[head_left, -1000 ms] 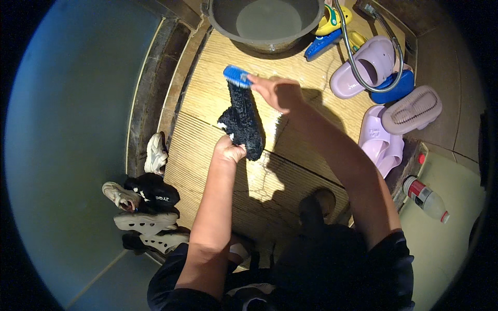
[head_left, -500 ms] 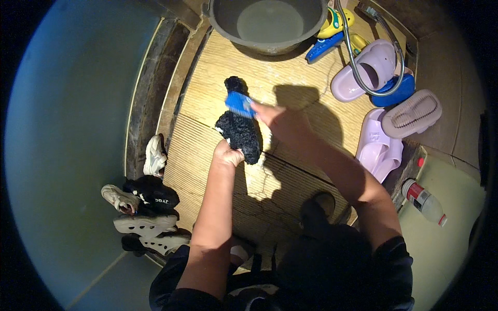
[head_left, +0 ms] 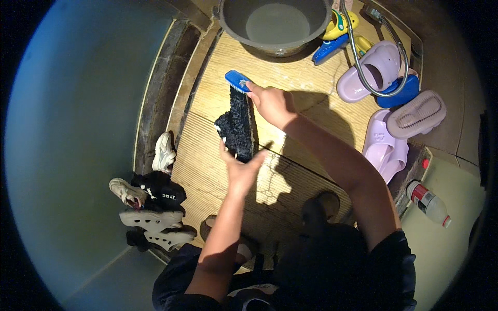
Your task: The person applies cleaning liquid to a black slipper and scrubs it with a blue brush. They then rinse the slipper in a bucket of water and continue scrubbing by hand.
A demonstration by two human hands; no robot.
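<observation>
A fuzzy black slipper (head_left: pixel 237 124) with white bits at its left edge lies on the ribbed yellowish floor in front of me. My right hand (head_left: pixel 272 103) is closed round a blue scrub brush (head_left: pixel 236 80). Its pale bristles press on the slipper's far end. At the near end is my left hand (head_left: pixel 240 173), thumb and fingers spread wide. Its fingers reach the slipper's left edge, while the thumb stands off to the right, apart from it.
A dark bucket (head_left: pixel 228 30) of cloudy water stands at the far side. Lilac slides (head_left: pixel 381 147), yellow clogs (head_left: pixel 345 23) and a metal hose (head_left: pixel 358 62) lie on the right, with a plastic bottle (head_left: pixel 428 202) nearer. Several shoes (head_left: pixel 150 220) line the left wall.
The brush has moved from the slipper's middle to its far end. My left hand has shifted nearer to me and spread its thumb away from the slipper. The view has shifted slightly.
</observation>
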